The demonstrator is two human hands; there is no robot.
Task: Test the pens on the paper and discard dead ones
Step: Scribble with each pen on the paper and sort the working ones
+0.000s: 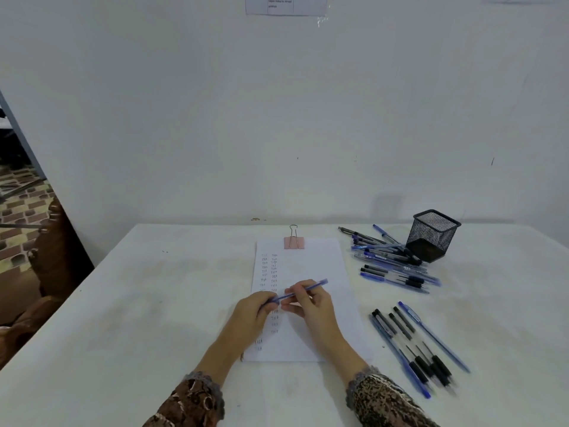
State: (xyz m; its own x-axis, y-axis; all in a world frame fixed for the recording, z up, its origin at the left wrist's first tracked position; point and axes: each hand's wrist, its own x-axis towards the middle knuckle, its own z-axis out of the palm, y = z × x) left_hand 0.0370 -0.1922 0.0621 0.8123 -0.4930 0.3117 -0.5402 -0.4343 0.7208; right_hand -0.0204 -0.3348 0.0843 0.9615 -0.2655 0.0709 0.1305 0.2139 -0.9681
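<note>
A white sheet of paper lies in the middle of the table, held at its top by a pink binder clip. Two columns of small written test marks run down its left side. Over the paper, my left hand and my right hand both hold one blue pen, which lies slanted with its far end up to the right. The left hand grips the lower end, the right hand the middle.
A black mesh pen cup stands at the back right, with a loose pile of pens beside it. A second group of several pens lies at the right front. The table's left edge drops to a patterned floor.
</note>
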